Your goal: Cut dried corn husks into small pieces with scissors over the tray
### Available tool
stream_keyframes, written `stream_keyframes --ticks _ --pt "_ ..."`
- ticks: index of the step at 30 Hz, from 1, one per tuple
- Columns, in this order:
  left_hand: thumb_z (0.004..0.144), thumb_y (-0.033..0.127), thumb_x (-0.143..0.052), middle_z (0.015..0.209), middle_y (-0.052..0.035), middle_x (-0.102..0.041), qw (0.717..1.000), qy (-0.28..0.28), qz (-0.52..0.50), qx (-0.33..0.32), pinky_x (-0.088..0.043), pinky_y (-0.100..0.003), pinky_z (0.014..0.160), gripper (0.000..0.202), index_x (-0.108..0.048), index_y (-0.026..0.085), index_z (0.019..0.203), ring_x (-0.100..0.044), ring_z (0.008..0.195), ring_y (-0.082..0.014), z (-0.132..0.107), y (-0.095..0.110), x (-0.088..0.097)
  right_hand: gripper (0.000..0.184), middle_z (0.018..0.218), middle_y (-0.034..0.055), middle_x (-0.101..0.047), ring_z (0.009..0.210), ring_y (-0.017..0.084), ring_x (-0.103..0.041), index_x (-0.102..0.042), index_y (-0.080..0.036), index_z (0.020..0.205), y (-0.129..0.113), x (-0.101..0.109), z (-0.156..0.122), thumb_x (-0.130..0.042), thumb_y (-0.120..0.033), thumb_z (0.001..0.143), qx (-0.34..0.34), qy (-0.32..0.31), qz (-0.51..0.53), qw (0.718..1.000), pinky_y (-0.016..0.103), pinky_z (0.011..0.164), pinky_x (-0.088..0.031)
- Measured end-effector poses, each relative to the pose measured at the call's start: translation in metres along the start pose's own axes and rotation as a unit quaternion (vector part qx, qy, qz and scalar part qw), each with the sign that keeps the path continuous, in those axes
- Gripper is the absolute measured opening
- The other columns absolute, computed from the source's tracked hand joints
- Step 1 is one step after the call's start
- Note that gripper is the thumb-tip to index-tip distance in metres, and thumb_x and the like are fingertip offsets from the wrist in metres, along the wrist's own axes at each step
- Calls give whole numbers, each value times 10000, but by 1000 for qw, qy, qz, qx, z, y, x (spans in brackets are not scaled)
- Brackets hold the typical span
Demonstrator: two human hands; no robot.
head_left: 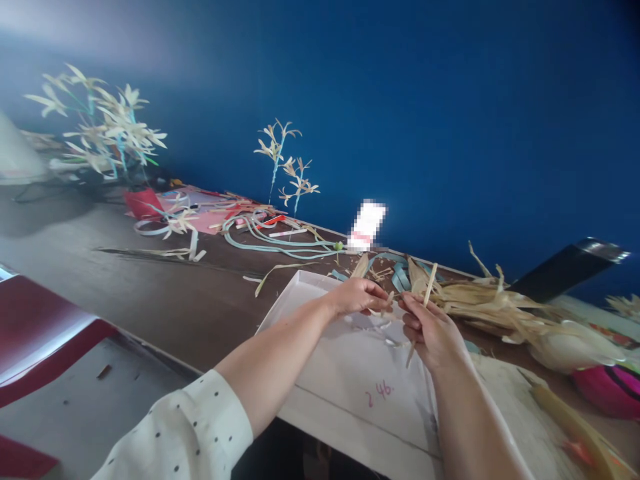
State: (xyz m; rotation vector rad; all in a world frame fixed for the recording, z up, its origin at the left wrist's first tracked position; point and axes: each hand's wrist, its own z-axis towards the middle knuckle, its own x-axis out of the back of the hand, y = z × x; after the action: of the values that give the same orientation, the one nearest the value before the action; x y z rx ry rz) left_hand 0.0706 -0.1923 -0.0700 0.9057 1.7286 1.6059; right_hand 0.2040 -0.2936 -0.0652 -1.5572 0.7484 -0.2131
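Over a shallow white box lid (345,373) with "246." written in magenta, my two hands come close together. My left hand (356,297) pinches a small pale piece, apparently corn husk, at its fingertips. A thin straw-coloured stick (430,283) slants through my right hand (433,331), which is closed around it. The tips of my right thumb and forefinger meet at something small and dark that I cannot make out. Pale thin scraps (383,330) show in the lid below the fingers. A heap of dry corn husks (480,300) lies just beyond my right hand.
Husk flowers on blue-wrapped stems (120,133) stand at the far left, with smaller ones (277,150) by the blue wall (450,100). Pale blue cord (240,243) and coloured paper (210,217) lie on the brown table (215,300). A dark cylindrical object (560,270) leans at the right.
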Motion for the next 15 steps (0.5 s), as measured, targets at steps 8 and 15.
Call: stream_keyframes --ticks 8,15 --pt "667 371 -650 896 -37 -667 998 -6 56 -12 -374 -185 566 357 -654 164 958 -543 735 -91 -1 -1 1 341 593 -38 -519 395 0 -298 -623 -145 755 2 -5 -6 -816 -333 546 3 -40 -32 999 113 310 -172" --pt "665 455 -648 803 -57 -663 996 8 87 -24 -356 -201 533 399 -675 132 897 -503 627 -81 -2 2 4 356 582 -44 -493 393 6 -284 -596 -143 727 4 -2 -2 -817 -338 528 18 -22 -33 999 129 315 -150"
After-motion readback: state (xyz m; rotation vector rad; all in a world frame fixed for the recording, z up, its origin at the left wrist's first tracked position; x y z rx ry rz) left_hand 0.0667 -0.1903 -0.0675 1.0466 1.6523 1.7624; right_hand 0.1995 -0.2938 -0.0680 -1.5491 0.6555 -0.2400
